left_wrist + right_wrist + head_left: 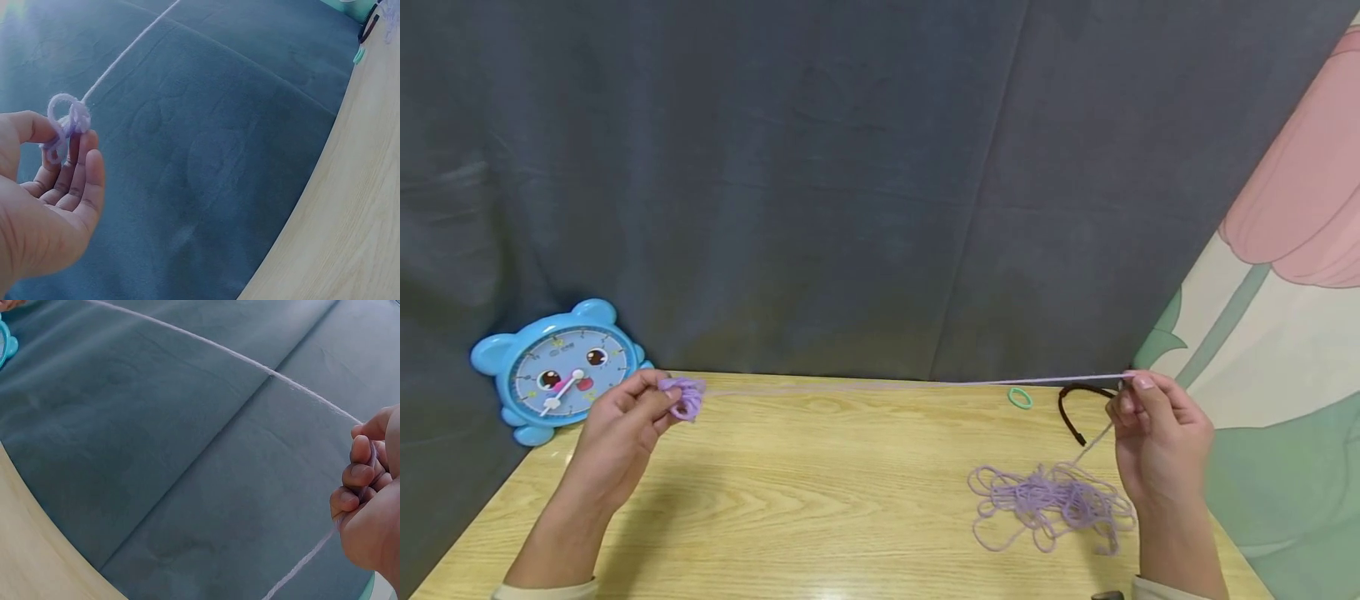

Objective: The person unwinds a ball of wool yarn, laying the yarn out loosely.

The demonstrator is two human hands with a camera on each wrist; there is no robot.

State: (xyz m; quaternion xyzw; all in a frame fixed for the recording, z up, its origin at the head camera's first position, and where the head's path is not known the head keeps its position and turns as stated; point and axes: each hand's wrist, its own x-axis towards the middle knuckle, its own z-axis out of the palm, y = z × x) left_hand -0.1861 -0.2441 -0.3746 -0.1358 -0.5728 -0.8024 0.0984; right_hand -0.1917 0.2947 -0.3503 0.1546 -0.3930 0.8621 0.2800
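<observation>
A small looped bundle of lilac yarn (688,398) is pinched between thumb and fingers of my left hand (628,425). From that bundle a single strand of yarn (955,384) runs nearly straight across to my right hand (1161,437), which grips it with curled fingers. Below the right hand the strand drops to a loose tangle of the same yarn (1048,504) on the table. The left wrist view shows the bundle's loops (74,119) at the fingertips. In the right wrist view the yarn (300,565) passes through the curled fingers and leaves below.
A blue animal-shaped clock (568,375) leans at the table's back left. Near the back right edge lie a green ring (1020,398) and a dark, curved band (1067,417). Behind the wooden table (820,475) hangs a dark curtain (820,183), with a flower-patterned cloth (1285,333) at right.
</observation>
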